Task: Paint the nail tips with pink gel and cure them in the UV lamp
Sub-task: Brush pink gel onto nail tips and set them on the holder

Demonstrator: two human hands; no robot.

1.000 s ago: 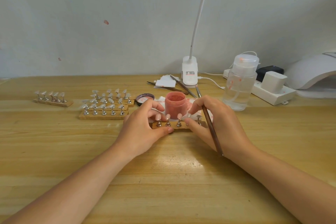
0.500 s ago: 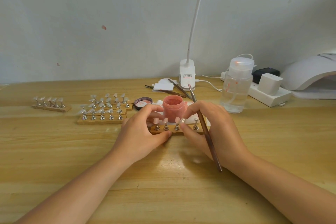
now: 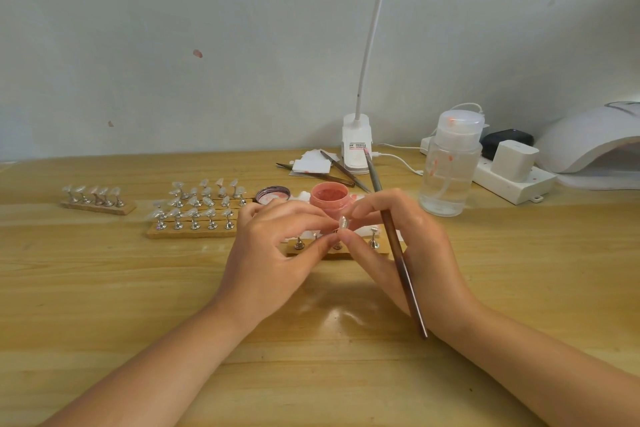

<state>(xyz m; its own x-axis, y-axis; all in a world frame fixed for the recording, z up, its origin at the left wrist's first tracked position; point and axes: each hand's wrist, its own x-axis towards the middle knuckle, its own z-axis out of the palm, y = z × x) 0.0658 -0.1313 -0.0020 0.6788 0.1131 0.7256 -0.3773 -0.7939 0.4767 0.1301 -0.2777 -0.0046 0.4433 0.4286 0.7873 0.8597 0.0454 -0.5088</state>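
The left hand (image 3: 277, 246) and the right hand (image 3: 408, 243) meet at the middle of the desk (image 3: 104, 305), fingertips together over a small wooden strip (image 3: 349, 255) of metal stands. Between the thumbs and forefingers of both hands sits one clear nail tip (image 3: 343, 222), pinched from either side; which hand bears it more I cannot tell. The right hand also holds a brown brush (image 3: 398, 253), its handle running toward 5 o'clock across the palm and its tip pointing toward 12 o'clock. Just past the fingers at 12 o'clock stands an open pink jar (image 3: 329, 198), with its lid (image 3: 273, 193) beside it at 9 o'clock. Further at 9 o'clock lie more strips (image 3: 194, 215) carrying nail tips, and one short strip (image 3: 97, 199) well apart at the far left. At 2 o'clock stands a clear pump bottle (image 3: 450, 166), then a white power strip (image 3: 512, 180), and the white curing lamp (image 3: 588, 139) at the right edge. A clip lamp (image 3: 356, 146) stands at 12 o'clock by the wall.
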